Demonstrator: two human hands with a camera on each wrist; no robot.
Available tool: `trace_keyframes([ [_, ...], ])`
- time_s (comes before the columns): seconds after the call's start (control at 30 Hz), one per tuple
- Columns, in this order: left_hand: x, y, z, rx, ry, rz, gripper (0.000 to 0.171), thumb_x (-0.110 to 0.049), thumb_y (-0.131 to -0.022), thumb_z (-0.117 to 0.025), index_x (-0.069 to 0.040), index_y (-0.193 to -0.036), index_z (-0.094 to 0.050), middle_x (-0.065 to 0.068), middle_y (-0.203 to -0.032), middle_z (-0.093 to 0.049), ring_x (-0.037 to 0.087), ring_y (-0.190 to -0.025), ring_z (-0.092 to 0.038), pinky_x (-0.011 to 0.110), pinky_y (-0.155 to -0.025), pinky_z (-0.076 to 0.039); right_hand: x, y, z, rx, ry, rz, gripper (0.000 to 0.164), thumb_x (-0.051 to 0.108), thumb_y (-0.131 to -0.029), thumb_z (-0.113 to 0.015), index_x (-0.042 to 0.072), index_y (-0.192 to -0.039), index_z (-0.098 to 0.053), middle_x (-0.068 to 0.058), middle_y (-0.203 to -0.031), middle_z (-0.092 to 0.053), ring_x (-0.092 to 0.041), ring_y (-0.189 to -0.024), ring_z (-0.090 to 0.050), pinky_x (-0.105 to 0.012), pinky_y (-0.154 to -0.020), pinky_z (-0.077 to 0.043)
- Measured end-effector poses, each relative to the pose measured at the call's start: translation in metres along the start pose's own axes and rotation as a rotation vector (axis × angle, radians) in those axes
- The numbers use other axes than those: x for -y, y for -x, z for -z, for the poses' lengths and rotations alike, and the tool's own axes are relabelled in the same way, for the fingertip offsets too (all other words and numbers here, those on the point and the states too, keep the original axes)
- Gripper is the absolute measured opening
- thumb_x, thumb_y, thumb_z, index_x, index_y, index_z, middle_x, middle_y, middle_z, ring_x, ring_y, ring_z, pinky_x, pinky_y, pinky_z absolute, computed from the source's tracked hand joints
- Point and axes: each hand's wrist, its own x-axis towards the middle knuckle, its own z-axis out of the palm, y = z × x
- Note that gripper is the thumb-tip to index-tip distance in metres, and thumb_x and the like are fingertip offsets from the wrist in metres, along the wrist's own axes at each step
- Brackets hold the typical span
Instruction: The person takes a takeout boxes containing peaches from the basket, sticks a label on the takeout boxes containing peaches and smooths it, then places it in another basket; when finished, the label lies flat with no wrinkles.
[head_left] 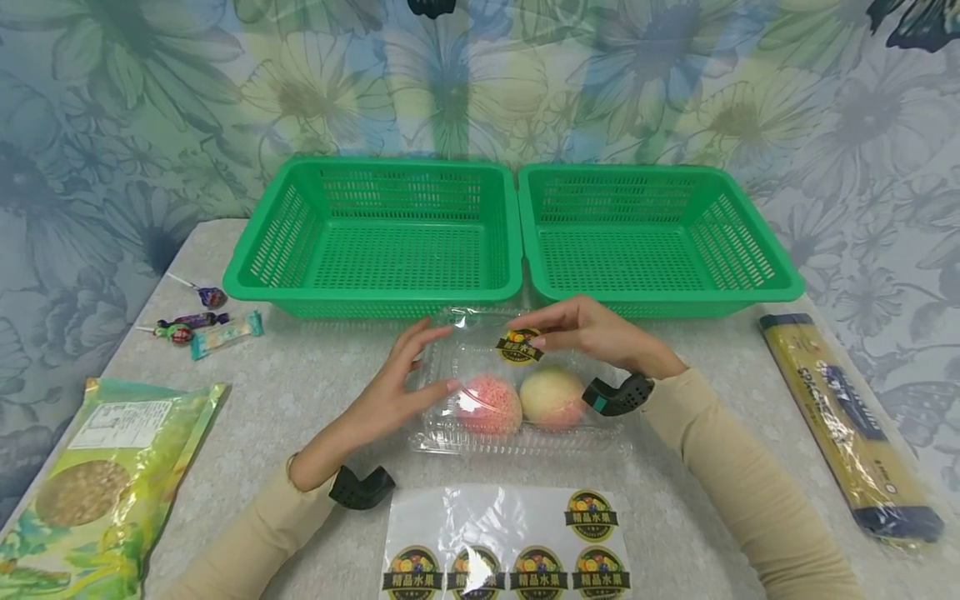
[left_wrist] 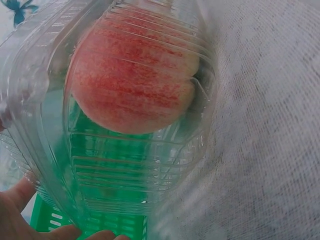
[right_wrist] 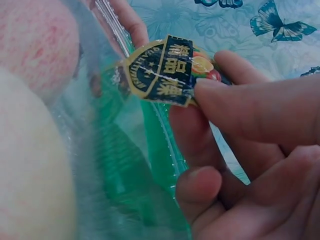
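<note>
A clear plastic clamshell box [head_left: 442, 442] holds two peaches, a pink one [head_left: 489, 405] on the left and a paler one [head_left: 553, 398] on the right. With thumb and index finger my right hand [head_left: 600, 335] pinches a black and gold fruit sticker [right_wrist: 160, 70] over the lid. In the right wrist view the sticker's free end overlaps the clear plastic. My left hand [head_left: 393, 387] rests its spread fingers and thumb at the box's left side. The left wrist view shows the pink peach [left_wrist: 132, 75] through the ridged wall, with fingertips [left_wrist: 62, 232] beside the plastic.
Two green baskets [head_left: 382, 294] [head_left: 667, 295] stand behind the box. In front lies a white sticker sheet [head_left: 480, 512] with several stickers. At left are lollipops [head_left: 212, 297], wrapped candies [head_left: 225, 335] and a green food bag [head_left: 97, 492]; at right, a long yellow package [head_left: 847, 425].
</note>
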Motion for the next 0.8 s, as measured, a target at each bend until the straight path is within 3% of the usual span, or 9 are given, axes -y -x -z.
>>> trace_keyframes([
  [0.23,0.0008,-0.0002,0.0002,-0.003,-0.001,-0.008,0.062,-0.025,-0.086,-0.060,-0.031,-0.138,-0.028,0.007,-0.152,-0.001,0.029,-0.139,-0.009,0.054,-0.106,-0.025,-0.0026,0.0009,0.0010,-0.016,-0.035,-0.005,0.037,0.004,-0.086,-0.056,0.001,-0.124,-0.054,-0.006,-0.113,-0.065,-0.014,-0.108,-0.059,-0.031,-0.095,-0.045],
  [0.5,0.0006,-0.0005,-0.0006,-0.002,0.007,0.003,0.062,-0.025,-0.085,-0.061,-0.031,-0.138,-0.028,0.009,-0.152,0.000,0.030,-0.139,-0.009,0.054,-0.106,-0.024,-0.0069,0.0026,0.0027,-0.027,-0.139,0.027,0.036,0.004,-0.086,-0.057,0.007,-0.121,-0.057,0.004,-0.111,-0.066,-0.011,-0.116,-0.053,-0.029,-0.094,-0.044],
  [0.7,0.0005,-0.0009,-0.0009,-0.008,-0.003,0.010,0.062,-0.027,-0.085,-0.062,-0.030,-0.137,-0.029,0.009,-0.152,0.000,0.032,-0.139,-0.011,0.054,-0.106,-0.025,-0.0038,0.0024,-0.0014,-0.052,0.070,0.058,0.034,0.011,-0.088,-0.057,0.008,-0.122,-0.055,-0.007,-0.119,-0.060,-0.012,-0.102,-0.059,-0.042,-0.086,-0.048],
  [0.8,0.0007,-0.0007,-0.0009,-0.010,-0.006,0.012,0.063,-0.027,-0.084,-0.062,-0.030,-0.138,-0.029,0.009,-0.152,0.000,0.032,-0.139,-0.011,0.054,-0.106,-0.025,-0.0018,0.0016,-0.0066,-0.085,0.174,0.075,0.034,0.010,-0.089,-0.056,0.006,-0.122,-0.054,-0.012,-0.113,-0.061,-0.013,-0.092,-0.060,-0.040,-0.079,-0.050],
])
